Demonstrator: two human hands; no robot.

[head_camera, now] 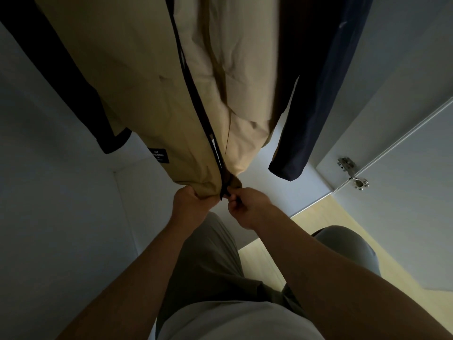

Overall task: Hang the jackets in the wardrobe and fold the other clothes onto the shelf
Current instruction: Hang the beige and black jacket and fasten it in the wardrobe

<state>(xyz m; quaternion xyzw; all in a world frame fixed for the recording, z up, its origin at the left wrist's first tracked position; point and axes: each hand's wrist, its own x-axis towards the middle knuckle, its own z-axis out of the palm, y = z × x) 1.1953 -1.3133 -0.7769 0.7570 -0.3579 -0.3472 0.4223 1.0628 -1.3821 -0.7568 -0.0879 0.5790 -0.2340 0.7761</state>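
Pale shirt (232, 322) at bottom of frame. Centre: left hand (190, 201) grip clamped on tan jacket (127, 89) hem, right hand (247, 208) grip pinching zipper (226, 193) end. Jacket already hangs in wardrobe (49, 204); zipping apparently underway. Count: one tan jacket, one navy jacket (316, 106) right, one dark sleeve (56, 77) upper left. Folding not visible.

I look into dim, soft light. The metal hinge (346, 163) joins a pale side panel (392, 69) to the wardrobe door (416, 204). Below and left of the hinge lies a light wooden floor (318, 217). Far left of the hinge stands a white inner wall (49, 192).
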